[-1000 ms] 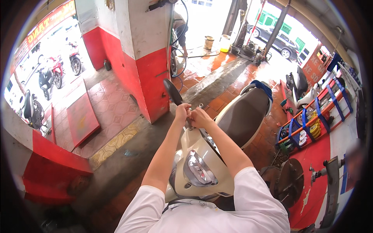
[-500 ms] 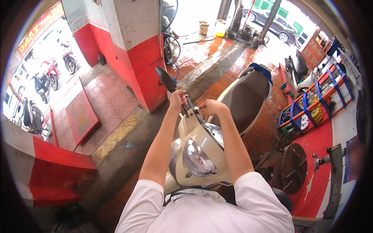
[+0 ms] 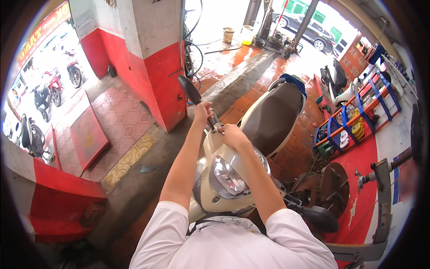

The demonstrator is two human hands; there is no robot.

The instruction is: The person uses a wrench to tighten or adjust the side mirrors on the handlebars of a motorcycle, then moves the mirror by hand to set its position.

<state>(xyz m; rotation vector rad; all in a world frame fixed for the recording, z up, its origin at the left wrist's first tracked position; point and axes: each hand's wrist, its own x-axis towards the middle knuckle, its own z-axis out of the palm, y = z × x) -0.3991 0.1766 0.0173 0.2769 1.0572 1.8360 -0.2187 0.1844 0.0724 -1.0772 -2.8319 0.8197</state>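
The left hand [image 3: 202,110] is curled tight around the stalk of the mirror [image 3: 190,88] on the near end of the scooter's handlebar, fingers wrapped right round it. The right hand [image 3: 232,134] sits just beside it on top of the handlebar cover, fingers folded over something small. Could be a tool or a nut, but the view's too cramped there to say which, so whether it's actually holding anything is anyone's guess.

The scooter [image 3: 224,179] itself is a cream one with a brown seat [image 3: 273,116], parked on the tiled shop floor [image 3: 286,157] right in front of the person, headlight [image 3: 226,177] facing up toward the camera. It stands next to a red and white pillar [image 3: 161,58], and there's a rack of bottles and cans [image 3: 354,121] off to the right, more motorbikes [image 3: 49,89] out on the left.

Handling-wise, the mirror looks like a light thing on a thin stiff metal rod, so the stalk is probably the place to grab, like the left hand does, not the black head, since the glass in there would be the fragile bit. The plastic bodywork around the handlebar looks glossy and likely a bit slippery, and it'd scratch easy. The scooter as a whole is heavy and isn't going anywhere from a bit of twisting up top.
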